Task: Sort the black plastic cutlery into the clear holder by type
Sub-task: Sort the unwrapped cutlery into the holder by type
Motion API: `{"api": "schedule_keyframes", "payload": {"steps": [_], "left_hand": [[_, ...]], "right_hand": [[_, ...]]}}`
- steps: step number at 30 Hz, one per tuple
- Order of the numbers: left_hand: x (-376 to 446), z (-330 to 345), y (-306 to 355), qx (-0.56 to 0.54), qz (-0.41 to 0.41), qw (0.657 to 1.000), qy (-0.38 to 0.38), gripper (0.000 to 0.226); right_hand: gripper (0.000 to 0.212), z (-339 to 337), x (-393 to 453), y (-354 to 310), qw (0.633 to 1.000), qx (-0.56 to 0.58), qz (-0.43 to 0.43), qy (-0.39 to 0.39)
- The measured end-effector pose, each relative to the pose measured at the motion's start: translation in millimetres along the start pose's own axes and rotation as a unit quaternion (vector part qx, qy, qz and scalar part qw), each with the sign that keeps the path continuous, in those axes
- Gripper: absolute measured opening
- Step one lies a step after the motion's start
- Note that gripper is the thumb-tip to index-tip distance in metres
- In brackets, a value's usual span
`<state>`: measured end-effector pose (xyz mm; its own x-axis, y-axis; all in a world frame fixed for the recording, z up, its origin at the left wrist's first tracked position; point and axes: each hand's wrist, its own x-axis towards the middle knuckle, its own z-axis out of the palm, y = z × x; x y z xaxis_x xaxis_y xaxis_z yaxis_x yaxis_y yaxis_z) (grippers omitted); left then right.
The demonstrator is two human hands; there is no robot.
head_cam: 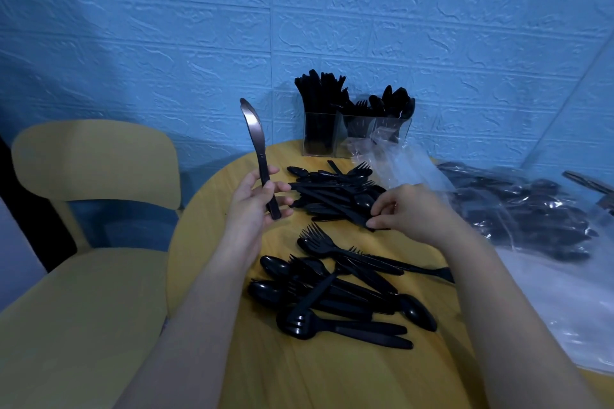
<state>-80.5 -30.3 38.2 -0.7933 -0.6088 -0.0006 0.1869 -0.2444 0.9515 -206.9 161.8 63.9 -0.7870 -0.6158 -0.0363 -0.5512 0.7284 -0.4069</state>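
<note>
My left hand [257, 201] holds a black plastic knife [255, 143] upright by its handle, blade up, left of the far pile. My right hand [408, 209] pinches the handle end of a black piece at the edge of the far cutlery pile [332, 191]. A nearer pile [335, 292] of forks, spoons and knives lies in front of my arms. At the back of the yellow table [206, 242] stands the clear holder [339, 139], with knives in its left compartment, forks in the middle and spoons on the right.
A yellow chair [83, 242] stands at the left of the table. Clear plastic bags [531, 219] with more black cutlery lie at the right, and one loose bag reaches up to the holder. A blue textured wall runs behind.
</note>
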Motion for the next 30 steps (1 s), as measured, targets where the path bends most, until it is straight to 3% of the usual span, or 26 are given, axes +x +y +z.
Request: {"api": "schedule_keyframes", "payload": {"steps": [3,8,13,19,24,30], "left_hand": [[0,0,-1,0.002,-0.006,1.0,-0.007,0.023],[1,0,-2,0.013,-0.01,1.0,-0.012,0.024],[2,-1,-2,0.014,-0.01,1.0,-0.015,0.025],[2,-1,-3,0.021,-0.018,0.999,-0.027,0.029],[3,-1,-3,0.01,-0.029,0.999,-0.028,0.029],[4,-2,-4,0.01,-0.028,0.999,-0.015,0.032]], "right_hand": [[0.038,15,6,-3,0.994,-0.112,-0.008,-0.008],[0.025,21,9,1,0.987,-0.155,-0.032,0.038],[0.011,6,6,7,0.99,0.098,-0.006,0.104],[0.014,-3,2,4,0.889,0.421,-0.015,0.181],[0.011,-7,4,9,0.836,0.503,-0.026,0.217],[0.013,-15,3,8,0.803,0.566,-0.051,0.178]]}}
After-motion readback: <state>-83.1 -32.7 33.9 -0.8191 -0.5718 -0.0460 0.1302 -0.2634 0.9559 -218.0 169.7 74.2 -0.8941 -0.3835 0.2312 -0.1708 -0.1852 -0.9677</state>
